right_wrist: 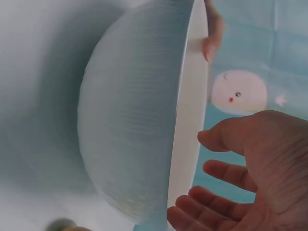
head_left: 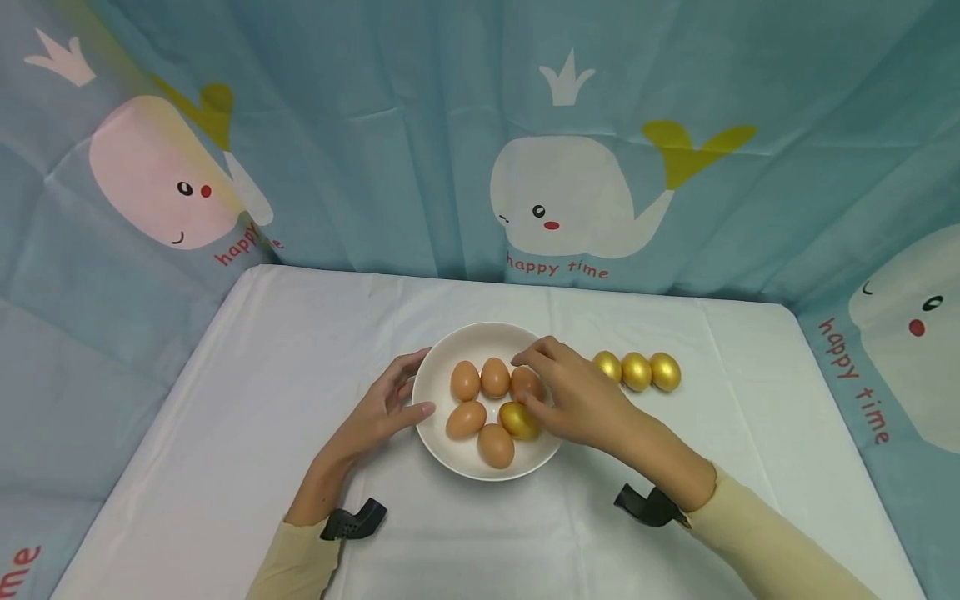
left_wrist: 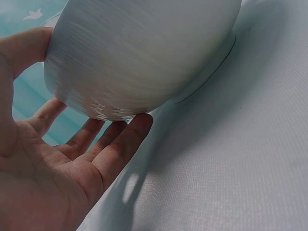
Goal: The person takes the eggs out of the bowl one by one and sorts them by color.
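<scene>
A white bowl (head_left: 491,477) on the table contains several brown eggs (head_left: 496,446) and one gold egg (head_left: 519,421). My left hand (head_left: 392,398) holds the bowl's left side, thumb at the rim and fingers spread against the outer wall, as the left wrist view (left_wrist: 62,163) also shows. Over the bowl's right side is my right hand (head_left: 581,396), its thumb and fingers apart above a brown egg (head_left: 527,383). In the right wrist view nothing shows between the fingers of the right hand (right_wrist: 250,168), which overlap the bowl's opening.
Three gold eggs (head_left: 636,372) lie in a row on the table, right of the bowl; the right hand partly covers the leftmost. A white cloth covers the table (head_left: 247,400). Behind it hangs a blue curtain (head_left: 420,167) with whale prints.
</scene>
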The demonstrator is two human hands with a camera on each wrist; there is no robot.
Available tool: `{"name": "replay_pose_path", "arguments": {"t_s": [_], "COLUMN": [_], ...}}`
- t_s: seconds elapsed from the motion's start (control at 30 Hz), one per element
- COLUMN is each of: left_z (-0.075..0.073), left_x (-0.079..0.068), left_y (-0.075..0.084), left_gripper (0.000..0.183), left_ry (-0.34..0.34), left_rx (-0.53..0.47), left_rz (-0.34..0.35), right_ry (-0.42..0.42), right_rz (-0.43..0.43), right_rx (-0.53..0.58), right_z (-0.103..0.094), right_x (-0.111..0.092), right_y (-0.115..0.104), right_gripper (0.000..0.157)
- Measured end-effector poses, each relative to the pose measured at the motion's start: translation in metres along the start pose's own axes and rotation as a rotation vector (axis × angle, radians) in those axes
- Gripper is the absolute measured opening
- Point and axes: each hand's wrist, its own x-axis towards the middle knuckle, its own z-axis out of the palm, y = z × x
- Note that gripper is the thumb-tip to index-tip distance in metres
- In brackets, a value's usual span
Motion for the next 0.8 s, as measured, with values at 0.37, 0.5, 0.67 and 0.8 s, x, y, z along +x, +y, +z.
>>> {"name": "replay_pose_path", "arguments": {"t_s": [0.37, 0.5, 0.67, 0.8], "left_z": [0.000, -0.001, 0.000, 0.000], "left_x": [0.001, 0.002, 0.001, 0.001], "left_y": [-0.002, -0.002, -0.001, -0.001], "left_gripper": [0.077, 0.077, 0.076, 0.076], "left_ry": [-0.007, -0.008, -0.007, -0.007], "left_rx": [-0.008, -0.019, -0.032, -0.033], "left_rz": [0.010, 0.012, 0.013, 0.011], "right_ry": [-0.127, -0.164, -0.221, -0.235], "right_rz": [-0.072, -0.098, -0.108, -0.128], "right_rx": [0.006, -0.026, -0.089, -0.112], "right_z": [0.003, 0.006, 0.010, 0.015], "right_x": [0.012, 0.015, 0.017, 0.018], "right_y": [-0.011, -0.016, -0.019, -0.020], "right_gripper": [0.020, 0.026, 0.025, 0.027]}}
